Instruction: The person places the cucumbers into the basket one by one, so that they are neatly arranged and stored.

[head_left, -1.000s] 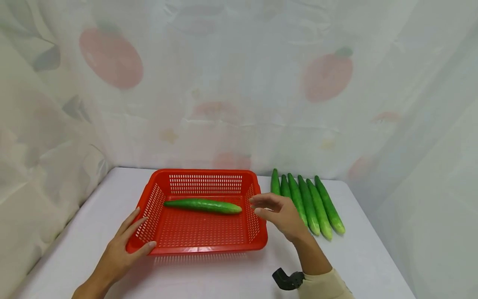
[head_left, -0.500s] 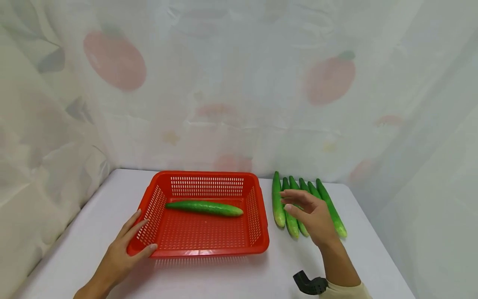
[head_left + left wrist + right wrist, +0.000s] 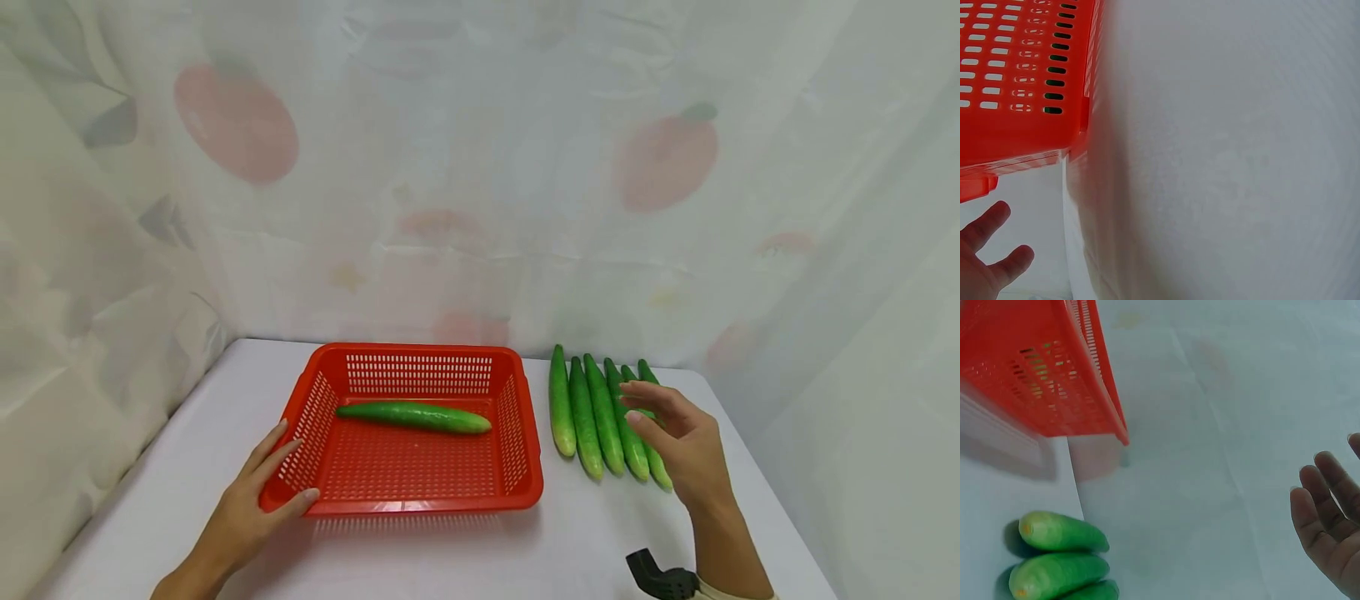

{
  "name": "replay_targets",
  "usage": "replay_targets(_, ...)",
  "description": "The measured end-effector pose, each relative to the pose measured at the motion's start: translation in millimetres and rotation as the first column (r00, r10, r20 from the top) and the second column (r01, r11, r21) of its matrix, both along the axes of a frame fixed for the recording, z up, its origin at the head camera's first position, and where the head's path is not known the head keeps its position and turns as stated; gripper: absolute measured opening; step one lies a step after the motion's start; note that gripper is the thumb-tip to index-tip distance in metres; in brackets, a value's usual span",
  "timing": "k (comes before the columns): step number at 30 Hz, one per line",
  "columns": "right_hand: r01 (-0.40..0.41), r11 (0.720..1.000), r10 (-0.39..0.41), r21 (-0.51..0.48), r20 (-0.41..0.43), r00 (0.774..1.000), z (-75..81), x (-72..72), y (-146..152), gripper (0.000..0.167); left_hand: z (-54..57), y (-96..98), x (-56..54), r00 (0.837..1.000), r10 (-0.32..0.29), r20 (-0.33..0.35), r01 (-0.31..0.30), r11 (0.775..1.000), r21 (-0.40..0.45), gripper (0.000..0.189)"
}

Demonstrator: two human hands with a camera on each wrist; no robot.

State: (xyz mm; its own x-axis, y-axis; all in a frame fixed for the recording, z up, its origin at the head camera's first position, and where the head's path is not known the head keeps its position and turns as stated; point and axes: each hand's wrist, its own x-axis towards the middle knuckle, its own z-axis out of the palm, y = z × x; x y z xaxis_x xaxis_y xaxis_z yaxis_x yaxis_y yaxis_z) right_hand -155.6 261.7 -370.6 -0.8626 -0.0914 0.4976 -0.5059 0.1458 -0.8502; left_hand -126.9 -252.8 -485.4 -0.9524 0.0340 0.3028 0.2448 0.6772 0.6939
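Note:
A red plastic basket [image 3: 401, 506] with slotted walls stands on the table, with one cucumber [image 3: 414, 417] lying crosswise inside it. My left hand [image 3: 242, 517] is at the basket's front left corner, fingers spread and fairly straight along the rim; the left wrist view shows part of that hand [image 3: 985, 262] below the basket wall [image 3: 1022, 134]. To the basket's right lies a row of several cucumbers [image 3: 583, 417]. Over the right end of this row hovers my right hand [image 3: 686, 442], fingers loosely bent with nothing between them, partly hiding the rightmost cucumbers.
The white-covered table [image 3: 420, 567] meets a hanging pale curtain [image 3: 480, 208] printed with fruit at its back edge. More curtain hangs along the left and right sides. A black device [image 3: 660, 575] is strapped on the right wrist.
My right hand has moved right, from the basket's right rim across the row of cucumbers to its right end. The left hand stays at the basket corner. The basket and cucumbers keep their places.

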Motion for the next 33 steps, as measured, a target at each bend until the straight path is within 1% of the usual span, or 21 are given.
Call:
replay_targets(2,0.020,1.000,-0.020,-0.006,-0.025,0.999,-1.6,0.8,5.0,0.034,0.3,0.4,-0.1,1.000,0.000,0.001,0.000,1.000,-0.002,0.069)
replay_targets(6,0.032,0.998,-0.036,-0.061,-0.066,0.997,-5.6,1.7,14.4,0.035,0.7,0.5,-0.1,1.000,0.001,0.006,-0.001,1.000,-0.003,0.069)
replay_targets(9,0.074,0.994,-0.079,-0.086,-0.062,0.995,-8.8,2.3,21.4,0.035,0.8,0.5,0.1,1.000,0.001,0.008,-0.001,1.000,-0.001,0.069)
replay_targets(13,0.146,0.986,-0.151,-0.076,-0.066,0.986,-12.6,2.8,29.6,0.035,1.1,0.7,0.3,1.000,-0.002,0.008,0.002,1.000,-0.003,0.069)
replay_targets(16,0.155,0.984,-0.162,-0.086,-0.084,0.983,-15.4,3.0,34.6,0.036,1.5,0.9,0.2,1.000,-0.003,0.010,0.003,1.000,-0.004,0.069)
replay_targets(18,0.163,0.981,-0.171,-0.109,-0.076,0.982,-18.0,3.3,37.4,0.037,1.7,0.7,0.3,1.000,-0.003,0.012,0.003,1.000,-0.002,0.069)
replay_targets(19,0.182,0.978,-0.189,-0.107,-0.067,0.980,-19.2,3.3,39.0,0.037,1.6,0.7,0.2,1.000,-0.002,0.012,0.002,1.000,-0.002,0.069)
replay_targets(22,0.265,0.961,-0.268,-0.082,-0.029,0.963,-24.0,3.0,43.3,0.037,1.1,0.1,0.3,1.000,-0.003,0.014,0.003,1.000,0.000,0.069)
replay_targets(25,0.355,0.934,-0.355,-0.030,0.005,0.935,-28.6,1.7,47.9,0.036,0.4,-0.5,0.3,1.000,-0.004,0.016,0.004,1.000,0.003,0.069)
replay_targets(27,0.391,0.920,-0.391,-0.010,0.024,0.920,-32.2,0.9,51.3,0.036,0.3,-0.8,0.2,1.000,-0.004,0.020,0.004,1.000,0.002,0.069)
replay_targets(33,0.440,0.898,-0.439,0.007,0.059,0.896,-44.8,-2.5,62.2,0.037,-0.2,-0.7,-0.1,1.000,0.005,0.026,-0.004,1.000,-0.010,0.069)
